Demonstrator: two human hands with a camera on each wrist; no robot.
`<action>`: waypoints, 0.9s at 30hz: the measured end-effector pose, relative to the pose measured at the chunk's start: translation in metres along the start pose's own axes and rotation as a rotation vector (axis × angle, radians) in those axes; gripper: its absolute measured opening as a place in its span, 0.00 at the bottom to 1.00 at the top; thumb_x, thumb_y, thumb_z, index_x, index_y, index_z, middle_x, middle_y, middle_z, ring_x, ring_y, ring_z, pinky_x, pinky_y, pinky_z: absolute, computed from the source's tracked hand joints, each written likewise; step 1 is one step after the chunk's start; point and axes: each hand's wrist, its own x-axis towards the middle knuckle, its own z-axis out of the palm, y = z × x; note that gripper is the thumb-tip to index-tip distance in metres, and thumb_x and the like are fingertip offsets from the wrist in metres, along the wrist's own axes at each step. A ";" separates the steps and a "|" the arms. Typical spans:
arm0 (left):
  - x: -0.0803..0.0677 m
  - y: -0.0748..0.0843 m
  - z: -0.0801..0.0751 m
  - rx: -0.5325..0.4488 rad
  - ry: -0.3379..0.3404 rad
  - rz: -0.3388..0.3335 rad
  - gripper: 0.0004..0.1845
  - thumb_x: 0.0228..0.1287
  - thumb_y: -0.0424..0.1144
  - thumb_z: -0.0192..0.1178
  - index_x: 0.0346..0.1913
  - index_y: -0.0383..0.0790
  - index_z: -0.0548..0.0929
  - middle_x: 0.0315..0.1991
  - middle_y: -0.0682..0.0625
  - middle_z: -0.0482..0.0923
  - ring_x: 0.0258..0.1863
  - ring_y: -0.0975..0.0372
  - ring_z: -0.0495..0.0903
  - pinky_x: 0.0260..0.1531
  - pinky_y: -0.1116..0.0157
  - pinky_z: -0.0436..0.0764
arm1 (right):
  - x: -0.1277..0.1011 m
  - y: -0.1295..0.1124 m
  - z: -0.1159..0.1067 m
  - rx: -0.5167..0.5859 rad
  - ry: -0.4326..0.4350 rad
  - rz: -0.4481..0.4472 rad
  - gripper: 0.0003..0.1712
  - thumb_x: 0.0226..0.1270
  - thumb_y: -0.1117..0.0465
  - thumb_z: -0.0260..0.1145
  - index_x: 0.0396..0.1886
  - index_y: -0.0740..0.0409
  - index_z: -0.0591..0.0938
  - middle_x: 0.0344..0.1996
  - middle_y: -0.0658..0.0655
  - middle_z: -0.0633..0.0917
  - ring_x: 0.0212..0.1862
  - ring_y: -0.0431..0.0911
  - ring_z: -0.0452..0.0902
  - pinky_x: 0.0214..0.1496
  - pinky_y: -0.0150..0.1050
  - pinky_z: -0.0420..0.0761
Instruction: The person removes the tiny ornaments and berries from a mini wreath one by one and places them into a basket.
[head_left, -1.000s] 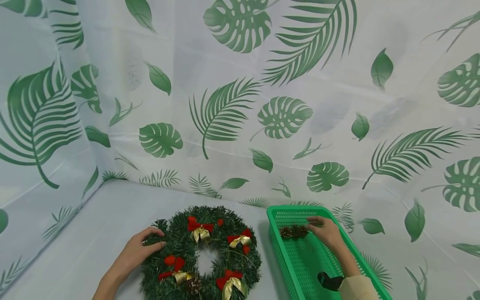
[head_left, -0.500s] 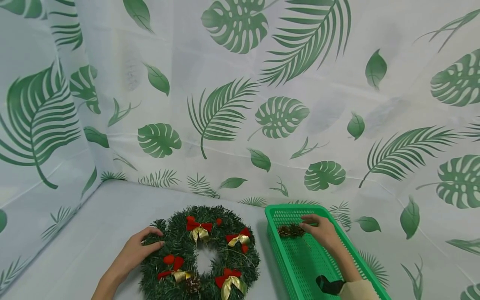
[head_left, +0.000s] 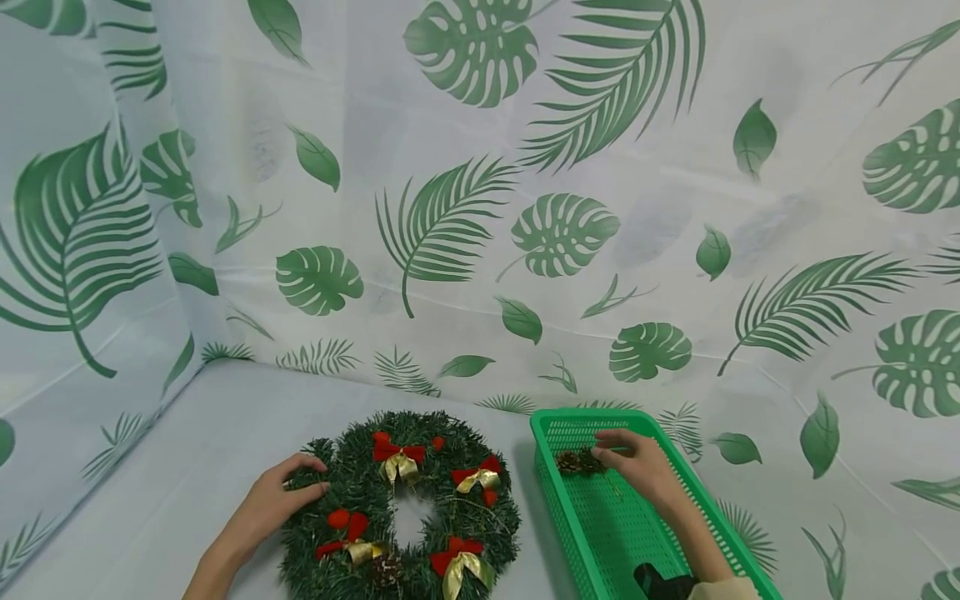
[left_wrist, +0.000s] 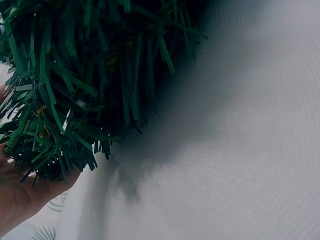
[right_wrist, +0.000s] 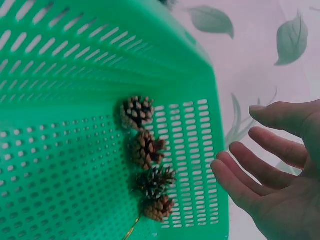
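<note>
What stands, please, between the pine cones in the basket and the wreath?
The green basket's wall facing the wreath stands between; the pine cones would probably need lifting over it. Past it lies a strip of table, with nothing visible in the way.

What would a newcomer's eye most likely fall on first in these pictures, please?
Probably the wreath on the table, with red-and-gold bows around its open middle and the left hand at its left edge. Next might come the bright green basket to its right, with four pine cones at its far end, near the right hand.
</note>
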 end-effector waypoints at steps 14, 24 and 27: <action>0.000 -0.001 0.000 0.000 0.007 0.013 0.22 0.69 0.48 0.67 0.58 0.39 0.80 0.68 0.36 0.73 0.71 0.35 0.66 0.53 0.45 0.82 | -0.010 -0.017 0.005 0.039 0.010 -0.022 0.24 0.72 0.56 0.70 0.63 0.61 0.81 0.56 0.64 0.86 0.56 0.55 0.85 0.53 0.48 0.87; 0.001 -0.001 0.000 -0.006 0.003 0.007 0.22 0.69 0.48 0.67 0.59 0.38 0.80 0.69 0.34 0.71 0.73 0.33 0.62 0.56 0.43 0.80 | -0.017 -0.031 0.008 0.107 -0.011 -0.006 0.24 0.72 0.53 0.70 0.63 0.58 0.82 0.57 0.62 0.85 0.58 0.53 0.84 0.55 0.43 0.85; 0.000 -0.001 0.000 -0.008 0.003 0.006 0.22 0.69 0.47 0.67 0.59 0.38 0.80 0.69 0.34 0.71 0.74 0.33 0.62 0.56 0.42 0.80 | -0.021 -0.036 0.009 0.122 -0.018 -0.011 0.24 0.72 0.53 0.70 0.62 0.58 0.82 0.56 0.62 0.86 0.57 0.51 0.85 0.54 0.42 0.85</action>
